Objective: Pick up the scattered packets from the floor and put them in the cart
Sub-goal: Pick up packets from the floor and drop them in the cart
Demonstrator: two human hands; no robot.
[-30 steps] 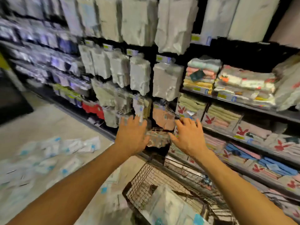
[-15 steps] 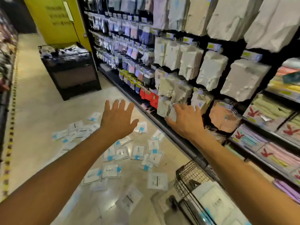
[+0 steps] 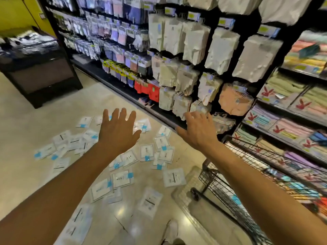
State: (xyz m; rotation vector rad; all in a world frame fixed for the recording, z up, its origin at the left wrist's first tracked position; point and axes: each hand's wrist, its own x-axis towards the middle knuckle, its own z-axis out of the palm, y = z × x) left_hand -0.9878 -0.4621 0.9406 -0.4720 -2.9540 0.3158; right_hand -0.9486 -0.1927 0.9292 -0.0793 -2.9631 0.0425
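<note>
Several flat white packets with blue labels lie scattered over the cream floor in front of me. My left hand hovers above them, fingers spread and straight, holding nothing. My right hand is stretched out to the right of it, near the bottom of the shelf, fingers relaxed and empty. The black wire cart stands at the lower right, under my right forearm; its inside is mostly hidden.
A tall black shelf unit with hanging bagged goods and folded towels runs along the right. A dark display bin stands at the back left beside a yellow wall. My shoe shows at the bottom.
My view has swung left from the shelf and cart down to the floor packets. Both hands moved away from the shelf items and now hang empty over the floor.
</note>
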